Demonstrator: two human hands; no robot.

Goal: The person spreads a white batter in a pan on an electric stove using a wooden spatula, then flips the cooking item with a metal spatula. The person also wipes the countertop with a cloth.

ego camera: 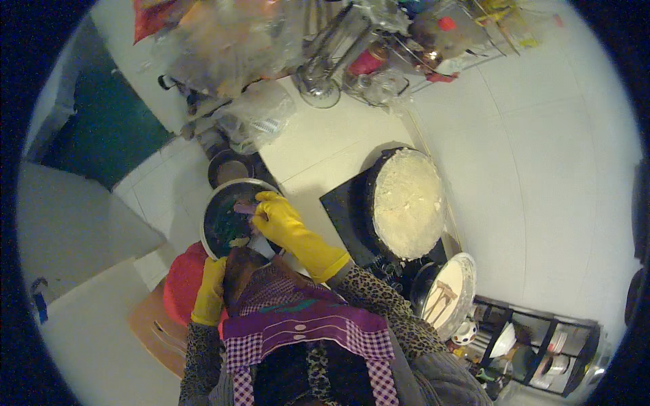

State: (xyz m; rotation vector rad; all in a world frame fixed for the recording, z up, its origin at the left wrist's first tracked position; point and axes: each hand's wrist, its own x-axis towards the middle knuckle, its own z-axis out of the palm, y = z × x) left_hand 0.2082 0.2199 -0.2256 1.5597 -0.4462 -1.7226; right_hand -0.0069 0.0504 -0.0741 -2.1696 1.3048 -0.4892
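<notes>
My left hand (209, 292), in a yellow rubber glove, grips the near rim of a round, dark-lined pan (204, 231) with a pale edge. My right hand (277, 219), gloved the same way, reaches inside it. Between its fingers is a small pinkish-purple object (245, 208), too blurred to name. A green patch and a small pale scrap show on the pan's dark inside. Below the pan sits a red basin or stool (184, 284), partly covered by my left glove.
On the right, a round griddle (409, 205) bears a pale, powdery layer. A bowl (469, 274) of pale batter holds a wooden tool (441, 303). Plastic bags (228, 45), a glass vessel (320, 94) and a wire rack (472, 63) crowd the far end. Dishes fill a dark shelf (533, 350).
</notes>
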